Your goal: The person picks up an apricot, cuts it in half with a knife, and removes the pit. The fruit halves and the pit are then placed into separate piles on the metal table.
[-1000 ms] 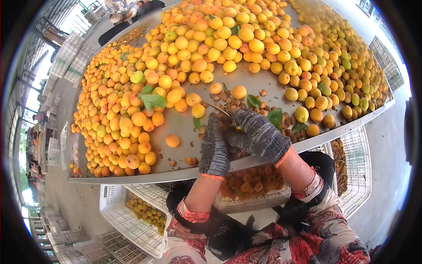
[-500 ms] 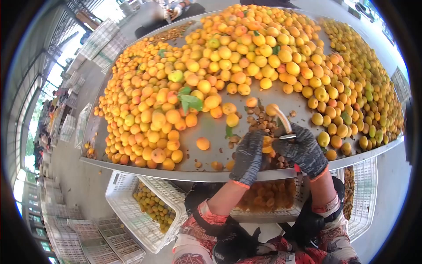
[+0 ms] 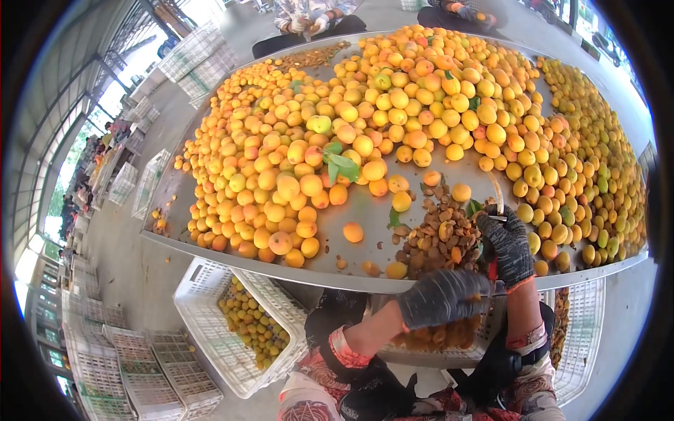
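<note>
My right hand (image 3: pixel 507 245), in a grey knit glove, is closed around a tool with a metal part, a pale curved strip (image 3: pixel 497 189) and a bit of red below. My left hand (image 3: pixel 444 298), gloved alike and smeared by motion, is over the table's near edge, above a white crate of halved apricots (image 3: pixel 442 337). A heap of brown apricot pits (image 3: pixel 439 235) lies on the metal table (image 3: pixel 337 242) beside my right hand. Beyond it, whole apricots (image 3: pixel 295 154) form a large pile with a green leaf sprig (image 3: pixel 340 164) on top.
Left below the table stands a white crate (image 3: pixel 200 309) with yellow-green apricots (image 3: pixel 253 326); another crate (image 3: pixel 586 330) is at the right. Stacked crates (image 3: pixel 130 365) line the floor at left. Across the table, two people sit, one's hands (image 3: pixel 309 27) near the far edge.
My left hand has drawn back from the tool toward me, over the crate. The apricot between my hands is gone from view there. My right hand moved slightly right; the camera view shifted.
</note>
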